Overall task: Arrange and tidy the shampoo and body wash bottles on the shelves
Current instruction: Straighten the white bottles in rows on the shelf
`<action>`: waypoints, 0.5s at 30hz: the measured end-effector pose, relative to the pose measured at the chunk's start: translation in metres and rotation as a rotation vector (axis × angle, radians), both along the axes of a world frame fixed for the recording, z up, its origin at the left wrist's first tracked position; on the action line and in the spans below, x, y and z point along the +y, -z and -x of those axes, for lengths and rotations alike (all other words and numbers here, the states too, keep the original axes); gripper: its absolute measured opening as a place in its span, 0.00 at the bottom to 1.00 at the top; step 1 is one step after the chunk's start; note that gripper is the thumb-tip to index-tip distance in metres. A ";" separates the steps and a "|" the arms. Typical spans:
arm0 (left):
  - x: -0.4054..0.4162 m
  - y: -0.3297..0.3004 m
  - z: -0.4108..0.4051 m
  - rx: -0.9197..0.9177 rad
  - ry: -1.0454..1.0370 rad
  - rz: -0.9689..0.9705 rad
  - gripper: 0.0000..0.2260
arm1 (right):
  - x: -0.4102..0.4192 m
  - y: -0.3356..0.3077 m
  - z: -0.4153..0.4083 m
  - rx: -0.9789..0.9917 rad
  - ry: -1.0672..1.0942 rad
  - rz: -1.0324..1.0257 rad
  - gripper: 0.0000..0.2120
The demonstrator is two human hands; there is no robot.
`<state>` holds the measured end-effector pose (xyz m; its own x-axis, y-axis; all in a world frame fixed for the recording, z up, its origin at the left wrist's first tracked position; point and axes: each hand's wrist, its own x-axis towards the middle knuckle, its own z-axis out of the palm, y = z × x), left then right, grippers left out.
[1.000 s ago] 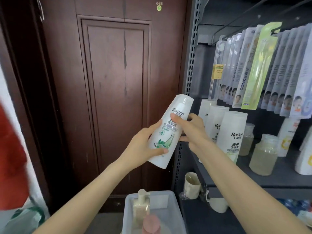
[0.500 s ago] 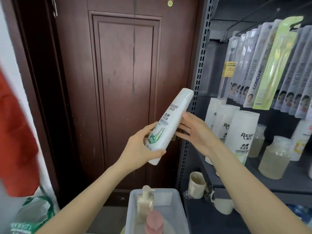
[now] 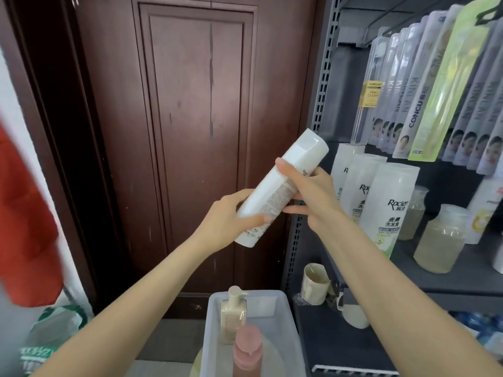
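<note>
Head view, held bottle: a white shampoo bottle [image 3: 283,186] sits mid-frame, tilted, cap end toward the upper right, printed back panel facing the camera; it is in front of the brown door [image 3: 190,131], not yet on the shelf.
Left hand [image 3: 231,216]: fingers and thumb wrapped round the lower part of the bottle.
Right hand [image 3: 310,191]: thumb and fingers curled round the upper part, just below the cap.
Shelf row: three matching white bottles [image 3: 389,208] stand upright in a line at centre right on the grey shelf [image 3: 462,278], labels forward, just right of the held one.
Bin: a clear plastic bin [image 3: 288,336] at bottom centre holds a cream pump bottle [image 3: 232,314] and a pink bottle [image 3: 247,352].
Progress: judged partway. Part of a row is placed; the held bottle and the two in the bin remain.
Change from earlier frames: half a second ago the green front label faced the camera and the right hand was off the bottle, fingers spread; now it grips, and the bottle is turned to show its back.
</note>
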<state>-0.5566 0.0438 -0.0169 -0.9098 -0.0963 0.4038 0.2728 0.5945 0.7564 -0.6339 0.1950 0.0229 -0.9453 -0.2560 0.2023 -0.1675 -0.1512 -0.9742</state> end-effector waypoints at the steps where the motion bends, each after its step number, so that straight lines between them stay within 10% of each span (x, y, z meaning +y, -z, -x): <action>1: -0.003 -0.002 0.000 -0.010 0.010 -0.006 0.20 | 0.003 0.001 0.000 -0.012 -0.017 -0.004 0.24; 15: -0.020 -0.003 -0.007 -0.161 0.166 -0.199 0.12 | 0.017 0.009 -0.003 0.012 -0.084 0.041 0.14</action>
<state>-0.5494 0.0241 -0.0139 -0.9705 -0.0036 0.2410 0.2208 0.3878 0.8949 -0.6309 0.2117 0.0134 -0.9183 -0.3253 0.2258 -0.1644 -0.2054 -0.9648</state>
